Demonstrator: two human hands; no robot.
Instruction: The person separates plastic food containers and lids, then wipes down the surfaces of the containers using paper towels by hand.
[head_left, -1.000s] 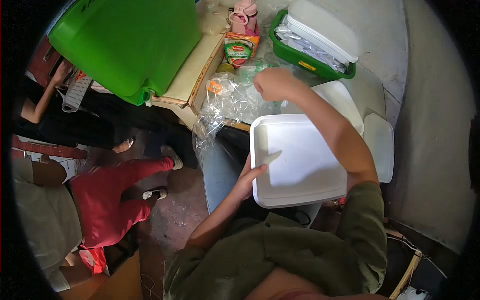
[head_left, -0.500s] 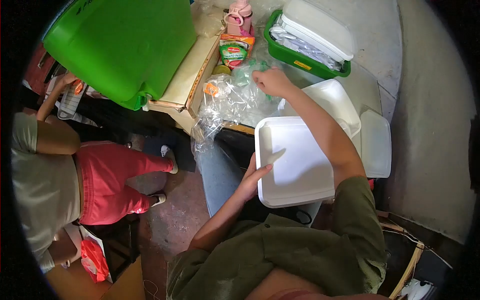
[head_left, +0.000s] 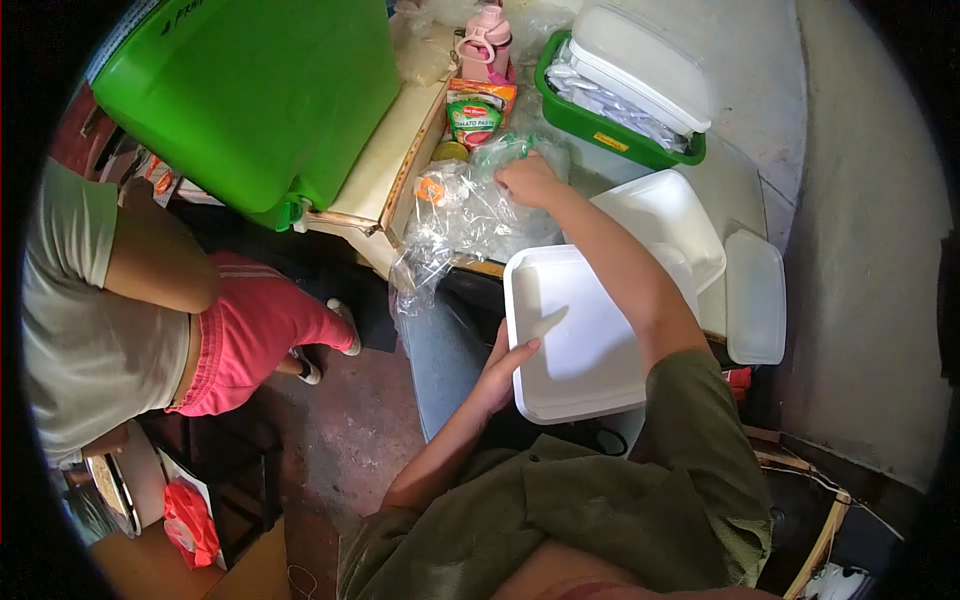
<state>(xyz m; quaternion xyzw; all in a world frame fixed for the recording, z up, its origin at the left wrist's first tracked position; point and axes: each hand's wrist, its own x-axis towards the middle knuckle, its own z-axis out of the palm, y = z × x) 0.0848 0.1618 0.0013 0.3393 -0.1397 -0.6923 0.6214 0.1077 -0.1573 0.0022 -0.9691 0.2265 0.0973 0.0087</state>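
My left hand (head_left: pixel 505 372) grips the left rim of a white rectangular tray (head_left: pixel 580 345), its thumb over the inner edge. The tray is tilted above my lap. My right hand (head_left: pixel 530 180) is closed at a clear plastic bag (head_left: pixel 485 215) with green print, its fingers on the crumpled film. The forearm passes over the tray and hides part of its right side. Just beyond the tray lies a white container (head_left: pixel 670 215), with a translucent lid (head_left: pixel 756 300) to its right.
A large green container (head_left: pixel 250 100) fills the upper left. Beyond the bags stand a tomato paste pouch (head_left: pixel 474 118), a pink bottle (head_left: pixel 486 45) and a green basket (head_left: pixel 610 130) of wrapped items. Another person (head_left: pixel 120 300) stands at the left.
My right hand has moved slightly down and left on the bag, and the green print has shifted. More of the white container shows. The other person has moved right and turned.
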